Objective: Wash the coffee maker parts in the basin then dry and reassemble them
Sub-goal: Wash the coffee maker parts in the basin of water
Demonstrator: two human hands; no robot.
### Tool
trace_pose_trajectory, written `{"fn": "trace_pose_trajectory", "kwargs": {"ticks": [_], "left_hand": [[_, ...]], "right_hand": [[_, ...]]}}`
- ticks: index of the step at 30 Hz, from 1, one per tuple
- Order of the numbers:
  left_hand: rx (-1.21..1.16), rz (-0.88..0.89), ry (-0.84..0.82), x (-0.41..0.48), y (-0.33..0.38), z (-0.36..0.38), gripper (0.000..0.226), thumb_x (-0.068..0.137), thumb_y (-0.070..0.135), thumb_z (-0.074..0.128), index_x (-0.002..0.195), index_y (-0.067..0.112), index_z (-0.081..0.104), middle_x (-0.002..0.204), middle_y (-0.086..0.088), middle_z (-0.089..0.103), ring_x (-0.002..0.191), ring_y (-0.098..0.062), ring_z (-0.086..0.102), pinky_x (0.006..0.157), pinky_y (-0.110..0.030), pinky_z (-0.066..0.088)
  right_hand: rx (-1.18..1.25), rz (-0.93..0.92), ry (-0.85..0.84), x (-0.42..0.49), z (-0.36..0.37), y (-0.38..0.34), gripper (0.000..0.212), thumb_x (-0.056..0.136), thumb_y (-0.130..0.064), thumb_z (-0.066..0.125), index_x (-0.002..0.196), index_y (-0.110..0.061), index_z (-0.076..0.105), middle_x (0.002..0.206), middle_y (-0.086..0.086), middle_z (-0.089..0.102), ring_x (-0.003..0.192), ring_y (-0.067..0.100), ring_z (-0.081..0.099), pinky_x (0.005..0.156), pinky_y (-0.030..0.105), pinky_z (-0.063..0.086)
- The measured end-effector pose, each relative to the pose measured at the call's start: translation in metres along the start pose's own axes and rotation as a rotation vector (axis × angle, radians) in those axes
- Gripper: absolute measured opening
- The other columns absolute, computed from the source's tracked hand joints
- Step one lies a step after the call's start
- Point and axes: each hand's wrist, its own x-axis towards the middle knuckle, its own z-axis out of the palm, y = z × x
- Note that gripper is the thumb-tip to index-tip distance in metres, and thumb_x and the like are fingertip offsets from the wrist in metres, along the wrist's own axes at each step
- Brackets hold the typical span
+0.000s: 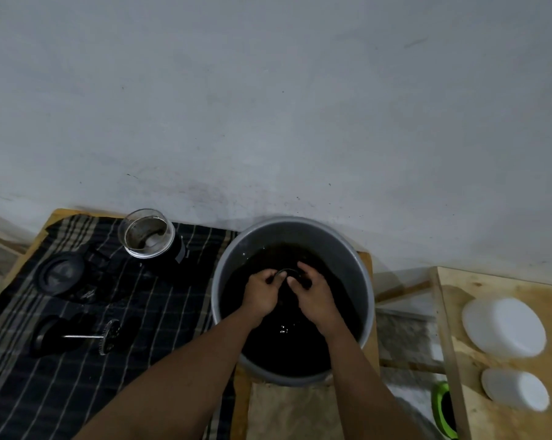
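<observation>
Person is holding a small round black part (286,274) in the grey basin (352,265), right at the dark water's surface. Both grips are pinching its rim, left hand (262,295) and right hand (314,296) nearly touching. Glass carafe (147,233), black lid (60,274) and mesh plunger (84,336) are sitting on the striped cloth (77,392) beside it. Lid markings are looking too blurry to read.

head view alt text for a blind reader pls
Left hand and right hand grip a small dark part in a grey basin of dark water. Beside it, a glass carafe, lid and plunger sit on a striped cloth.
</observation>
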Motion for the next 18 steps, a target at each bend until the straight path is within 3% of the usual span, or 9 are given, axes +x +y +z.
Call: {"fn": "trace_pose_trajectory", "kwargs": {"ticks": [2, 4, 7, 10, 12, 14, 18], "left_hand": [[-0.047, -0.042, -0.055, -0.003, 0.001, 0.004, 0.013, 0.101, 0.016, 0.063, 0.104, 0.008, 0.072, 0.084, -0.012, 0.070, 0.055, -0.014, 0.059, 0.045, -0.020, 0.047], [-0.097, -0.117, -0.092, -0.003, 0.001, 0.006, 0.019, 0.097, 0.009, 0.069, 0.116, 0.010, 0.066, 0.089, -0.012, 0.070, 0.057, -0.012, 0.059, 0.043, -0.018, 0.046], [-0.117, -0.219, -0.071, 0.006, -0.006, 0.004, 0.022, 0.093, 0.008, 0.074, 0.113, 0.006, 0.067, 0.092, -0.010, 0.071, 0.065, -0.012, 0.060, 0.048, -0.017, 0.049], [0.042, -0.187, -0.030, 0.011, -0.012, 0.003, 0.020, 0.097, 0.024, 0.070, 0.106, 0.008, 0.076, 0.088, -0.007, 0.074, 0.076, -0.019, 0.068, 0.070, -0.027, 0.058], [0.131, -0.097, 0.008, 0.008, -0.011, 0.004, 0.018, 0.096, 0.027, 0.071, 0.102, 0.013, 0.079, 0.092, -0.007, 0.077, 0.086, -0.021, 0.071, 0.082, -0.031, 0.058], [0.092, -0.057, -0.010, 0.005, -0.005, 0.003, 0.012, 0.094, 0.021, 0.072, 0.103, 0.016, 0.079, 0.096, -0.006, 0.077, 0.089, -0.020, 0.072, 0.086, -0.033, 0.058], [-0.288, -0.110, -0.075, -0.003, 0.017, -0.005, 0.022, 0.093, -0.007, 0.063, 0.096, 0.010, 0.075, 0.098, -0.012, 0.074, 0.083, -0.019, 0.069, 0.083, -0.032, 0.057]], "right_hand": [[-0.028, 0.025, -0.058, 0.000, 0.001, -0.001, 0.023, 0.092, -0.007, 0.067, 0.109, -0.021, 0.069, 0.101, 0.003, 0.070, 0.091, 0.018, 0.067, 0.089, 0.050, 0.059], [-0.101, 0.085, 0.016, 0.004, 0.007, 0.004, 0.006, 0.091, -0.014, 0.068, 0.093, -0.019, 0.070, 0.084, 0.007, 0.072, 0.078, 0.025, 0.070, 0.080, 0.052, 0.060], [-0.157, 0.171, -0.025, -0.001, 0.015, 0.009, 0.027, 0.101, -0.026, 0.059, 0.113, -0.003, 0.068, 0.101, 0.016, 0.073, 0.099, 0.031, 0.070, 0.090, 0.034, 0.054], [-0.098, 0.096, -0.009, -0.009, 0.018, 0.010, 0.037, 0.097, -0.008, 0.061, 0.134, -0.007, 0.058, 0.120, 0.008, 0.067, 0.115, 0.020, 0.062, 0.098, 0.023, 0.044], [-0.144, 0.071, 0.044, -0.008, 0.014, 0.006, 0.025, 0.096, -0.011, 0.064, 0.120, -0.007, 0.069, 0.112, 0.010, 0.072, 0.108, 0.023, 0.067, 0.089, 0.023, 0.045], [-0.220, 0.026, 0.066, -0.005, 0.006, 0.002, 0.016, 0.096, -0.016, 0.064, 0.109, -0.010, 0.073, 0.107, 0.009, 0.073, 0.102, 0.023, 0.068, 0.085, 0.023, 0.045], [-0.198, -0.043, 0.144, -0.001, -0.006, -0.010, 0.019, 0.092, -0.010, 0.067, 0.108, -0.014, 0.075, 0.107, 0.010, 0.074, 0.097, 0.027, 0.071, 0.095, 0.039, 0.055]]}}
